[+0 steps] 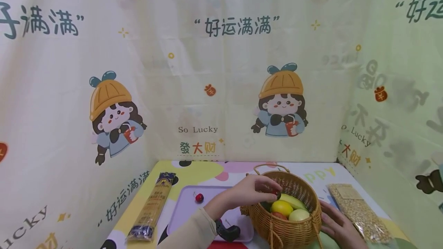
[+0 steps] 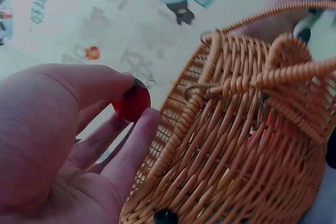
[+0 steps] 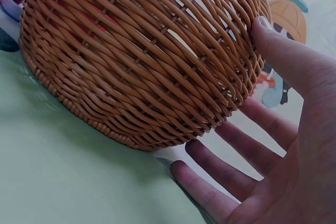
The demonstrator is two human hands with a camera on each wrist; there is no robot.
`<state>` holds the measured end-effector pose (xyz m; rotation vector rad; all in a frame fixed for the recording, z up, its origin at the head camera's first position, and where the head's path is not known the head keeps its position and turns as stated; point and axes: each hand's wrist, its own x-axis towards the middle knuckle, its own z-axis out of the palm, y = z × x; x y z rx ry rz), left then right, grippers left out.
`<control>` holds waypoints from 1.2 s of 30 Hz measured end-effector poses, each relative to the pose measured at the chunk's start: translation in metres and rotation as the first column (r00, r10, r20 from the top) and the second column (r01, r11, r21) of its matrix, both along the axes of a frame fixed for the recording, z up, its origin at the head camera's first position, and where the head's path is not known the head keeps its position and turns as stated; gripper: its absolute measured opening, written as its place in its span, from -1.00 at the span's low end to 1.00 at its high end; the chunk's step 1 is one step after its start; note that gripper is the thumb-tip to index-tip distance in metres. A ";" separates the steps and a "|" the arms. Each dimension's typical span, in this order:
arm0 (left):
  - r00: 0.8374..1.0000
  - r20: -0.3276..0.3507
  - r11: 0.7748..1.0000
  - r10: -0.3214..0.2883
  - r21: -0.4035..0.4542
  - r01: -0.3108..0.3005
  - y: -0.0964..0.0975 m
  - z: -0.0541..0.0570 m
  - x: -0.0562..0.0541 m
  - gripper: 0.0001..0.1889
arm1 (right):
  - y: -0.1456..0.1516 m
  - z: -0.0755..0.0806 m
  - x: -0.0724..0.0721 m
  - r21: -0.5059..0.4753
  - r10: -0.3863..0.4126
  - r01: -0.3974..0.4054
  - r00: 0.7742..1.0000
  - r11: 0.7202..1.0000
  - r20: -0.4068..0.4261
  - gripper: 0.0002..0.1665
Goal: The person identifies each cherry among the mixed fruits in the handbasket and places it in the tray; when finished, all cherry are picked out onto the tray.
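My left hand (image 1: 247, 191) pinches a dark red cherry (image 2: 133, 103) between thumb and fingertips, over the mouth of a wicker basket (image 1: 292, 234). Inside the basket lie a lemon (image 1: 282, 207), a banana (image 1: 293, 201), a pale green round fruit (image 1: 299, 214) and a reddish fruit (image 1: 278, 215), partly covered. On the basket's right side rests my right hand (image 1: 337, 220); the right wrist view shows its fingers spread, with the thumb on the weave. A lilac tray (image 1: 187, 210) beside the basket bears another cherry (image 1: 199, 198) and a dark curved eggplant-like piece (image 1: 230, 233).
A pack of dry noodles (image 1: 152, 208) lies left of the tray. To the basket's right is a clear bag of pale grains (image 1: 358, 210). The basket's thin handle (image 1: 271, 165) stands at its back rim. Printed cloth (image 1: 235, 68) walls the table on three sides.
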<state>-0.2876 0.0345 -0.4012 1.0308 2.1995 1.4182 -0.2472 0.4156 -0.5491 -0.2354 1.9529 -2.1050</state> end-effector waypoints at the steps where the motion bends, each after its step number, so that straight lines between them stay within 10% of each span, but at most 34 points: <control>1: 1.000 0.017 1.000 -0.001 0.023 0.000 -0.005 0.001 0.003 -0.71 | 0.001 0.000 0.000 0.002 0.007 -0.007 1.000 1.000 -0.003 -0.60; 12: 0.987 0.156 0.988 0.034 0.141 -0.056 -0.072 -0.012 0.027 -0.70 | -0.003 -0.002 0.000 0.039 -0.047 0.048 0.999 0.998 -0.007 -0.60; 24: 0.939 0.162 0.942 0.302 0.098 -0.320 -0.159 -0.050 0.038 -0.65 | -0.008 0.004 0.003 0.086 -0.117 0.118 0.993 0.989 -0.011 -0.34; 36: 0.880 0.071 0.882 0.469 0.007 -0.470 -0.205 -0.098 0.040 -0.61 | -0.006 0.002 0.002 0.077 -0.106 0.105 0.994 0.991 0.008 -0.46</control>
